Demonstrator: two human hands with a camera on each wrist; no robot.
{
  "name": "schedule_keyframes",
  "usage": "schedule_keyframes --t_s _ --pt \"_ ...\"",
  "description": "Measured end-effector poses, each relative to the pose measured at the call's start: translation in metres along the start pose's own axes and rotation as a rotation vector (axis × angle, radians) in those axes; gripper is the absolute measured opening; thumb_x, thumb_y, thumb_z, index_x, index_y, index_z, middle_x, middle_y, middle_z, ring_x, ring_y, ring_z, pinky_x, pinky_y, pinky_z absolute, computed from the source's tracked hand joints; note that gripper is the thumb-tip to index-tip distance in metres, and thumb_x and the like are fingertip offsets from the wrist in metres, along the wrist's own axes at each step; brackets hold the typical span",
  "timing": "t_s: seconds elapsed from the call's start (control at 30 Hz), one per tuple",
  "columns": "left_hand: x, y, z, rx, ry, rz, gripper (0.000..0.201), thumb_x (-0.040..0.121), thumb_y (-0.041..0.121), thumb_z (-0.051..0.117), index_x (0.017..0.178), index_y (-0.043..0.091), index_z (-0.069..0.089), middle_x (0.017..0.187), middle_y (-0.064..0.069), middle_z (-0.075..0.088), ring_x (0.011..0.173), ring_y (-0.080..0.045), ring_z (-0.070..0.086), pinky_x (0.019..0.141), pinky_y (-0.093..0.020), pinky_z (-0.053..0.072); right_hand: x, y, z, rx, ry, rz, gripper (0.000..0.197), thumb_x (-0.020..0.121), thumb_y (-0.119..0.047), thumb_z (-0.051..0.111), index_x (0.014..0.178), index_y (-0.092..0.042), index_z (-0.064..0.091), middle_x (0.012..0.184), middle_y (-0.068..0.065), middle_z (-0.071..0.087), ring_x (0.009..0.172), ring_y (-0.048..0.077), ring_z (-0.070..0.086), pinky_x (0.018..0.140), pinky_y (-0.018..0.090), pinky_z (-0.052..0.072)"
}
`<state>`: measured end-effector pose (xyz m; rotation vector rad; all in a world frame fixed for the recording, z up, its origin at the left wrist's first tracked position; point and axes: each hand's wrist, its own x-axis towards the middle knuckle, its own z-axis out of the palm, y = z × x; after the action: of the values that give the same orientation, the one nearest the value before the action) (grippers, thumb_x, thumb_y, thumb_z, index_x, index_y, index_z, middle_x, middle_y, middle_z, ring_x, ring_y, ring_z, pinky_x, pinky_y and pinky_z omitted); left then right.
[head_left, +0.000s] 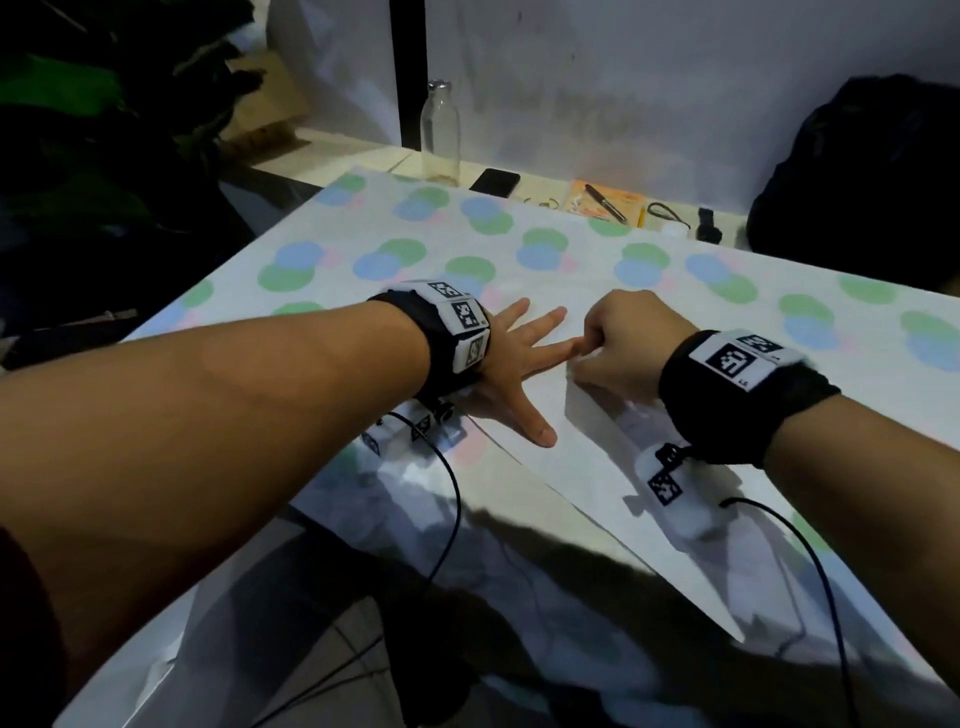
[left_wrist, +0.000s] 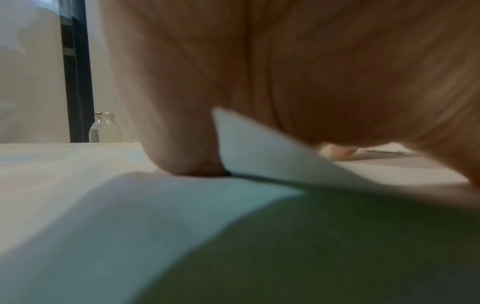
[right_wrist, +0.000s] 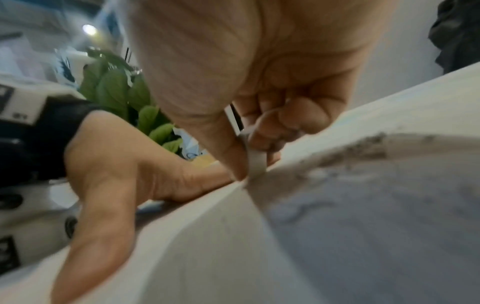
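A sheet of wrapping paper (head_left: 519, 249) with green, blue and pink dots covers the table. Its near part is folded over and shows a white underside (head_left: 613, 467). My left hand (head_left: 524, 364) lies flat on the paper with fingers spread and straight; in the left wrist view its thumb (left_wrist: 187, 160) presses down beside the raised flap (left_wrist: 259, 148). My right hand (head_left: 592, 348) is curled just to its right. In the right wrist view its thumb and forefinger pinch the corner of the folded flap (right_wrist: 255, 162), next to the left hand (right_wrist: 124, 174).
Along the back edge stand a clear glass bottle (head_left: 440, 136), a black phone (head_left: 495, 182) and a pen on an orange booklet (head_left: 605, 201). A black bag (head_left: 872, 176) sits back right, a leafy plant (head_left: 104, 130) at left. Cables (head_left: 452, 499) hang from both wrists.
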<state>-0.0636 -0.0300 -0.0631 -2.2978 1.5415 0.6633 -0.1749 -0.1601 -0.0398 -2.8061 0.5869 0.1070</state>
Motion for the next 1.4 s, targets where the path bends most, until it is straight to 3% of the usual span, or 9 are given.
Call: schedule_keyframes --t_s 0.17,0.33,0.47,0.63,0.77,0.9,1.03,1.2,1.4 --pt "0.001 0.004 0.001 0.034 0.025 -0.004 0.120 0.066 0.090 0.058 0.155 0.051 -0.013 0.163 0.006 -0.036 0.152 -0.035 -0.026 0.115 -0.071 -0.003 -0.018 -0.013 0.005 -0.030 -0.141 -0.093 0.012 0.077 -0.027 0.074 0.071 -0.017 0.070 0.071 0.001 0.067 0.069 0.017 0.063 0.055 0.026 0.049" --pt "0.000 0.003 0.001 0.039 0.027 -0.022 0.125 0.065 0.093 0.053 0.155 0.045 -0.020 0.163 0.006 -0.035 0.152 -0.034 -0.024 0.117 -0.068 -0.003 0.002 -0.008 -0.011 -0.048 -0.053 0.011 0.014 0.075 -0.026 0.072 0.073 -0.012 0.071 0.076 0.008 0.071 0.074 0.025 0.068 0.063 0.032 0.056" --pt "-0.003 0.011 -0.004 0.063 0.010 -0.021 0.114 0.073 0.083 0.060 0.158 0.047 -0.006 0.165 0.003 -0.032 0.152 -0.038 -0.023 0.116 -0.070 0.000 -0.024 -0.028 -0.004 -0.131 -0.196 -0.111 0.017 0.077 -0.032 0.075 0.077 -0.015 0.072 0.075 0.001 0.067 0.072 0.018 0.063 0.057 0.026 0.049" --pt "-0.004 0.007 -0.003 0.040 0.010 -0.027 0.129 0.060 0.094 0.051 0.155 0.045 -0.021 0.163 0.005 -0.035 0.153 -0.035 -0.023 0.117 -0.067 -0.001 0.002 -0.013 -0.016 -0.117 -0.073 0.028 0.020 0.073 -0.033 0.073 0.077 -0.014 0.071 0.079 0.007 0.072 0.073 0.025 0.068 0.069 0.037 0.062" --pt "-0.002 0.009 -0.002 0.039 0.013 -0.022 0.118 0.071 0.086 0.058 0.158 0.046 -0.011 0.163 0.004 -0.035 0.152 -0.036 -0.025 0.117 -0.069 -0.003 -0.011 -0.019 -0.003 -0.088 -0.186 -0.061 0.016 0.077 -0.032 0.071 0.072 -0.017 0.071 0.073 0.001 0.070 0.070 0.019 0.066 0.065 0.032 0.058" --pt "0.001 0.004 0.000 0.035 0.016 -0.023 0.129 0.060 0.096 0.050 0.155 0.046 -0.021 0.162 0.007 -0.036 0.152 -0.033 -0.025 0.117 -0.068 -0.002 0.005 -0.008 -0.010 -0.052 -0.071 0.029 0.018 0.075 -0.031 0.073 0.075 -0.013 0.071 0.075 0.007 0.071 0.072 0.025 0.069 0.066 0.035 0.059" --pt "0.001 0.009 -0.005 0.083 -0.005 -0.034 0.116 0.073 0.086 0.058 0.160 0.042 -0.004 0.165 0.004 -0.031 0.152 -0.036 -0.026 0.117 -0.069 -0.001 -0.007 -0.022 0.001 -0.072 -0.198 -0.098 0.011 0.078 -0.024 0.071 0.076 -0.014 0.071 0.075 0.003 0.069 0.071 0.020 0.066 0.055 0.025 0.050" --pt "0.000 0.002 0.001 0.003 0.025 -0.006 0.125 0.064 0.093 0.055 0.154 0.049 -0.020 0.163 0.008 -0.035 0.152 -0.032 -0.026 0.117 -0.068 -0.004 0.012 -0.011 -0.014 -0.075 -0.070 0.028 0.020 0.078 -0.029 0.074 0.077 -0.010 0.070 0.074 0.007 0.069 0.071 0.025 0.067 0.057 0.027 0.051" --pt "0.003 0.006 -0.001 0.053 0.006 -0.023 0.117 0.069 0.089 0.057 0.158 0.048 -0.008 0.164 0.005 -0.033 0.152 -0.036 -0.026 0.116 -0.070 -0.002 -0.007 -0.020 -0.002 -0.062 -0.215 -0.066 0.015 0.074 -0.029 0.075 0.074 -0.015 0.071 0.072 0.001 0.068 0.071 0.022 0.068 0.060 0.032 0.056"
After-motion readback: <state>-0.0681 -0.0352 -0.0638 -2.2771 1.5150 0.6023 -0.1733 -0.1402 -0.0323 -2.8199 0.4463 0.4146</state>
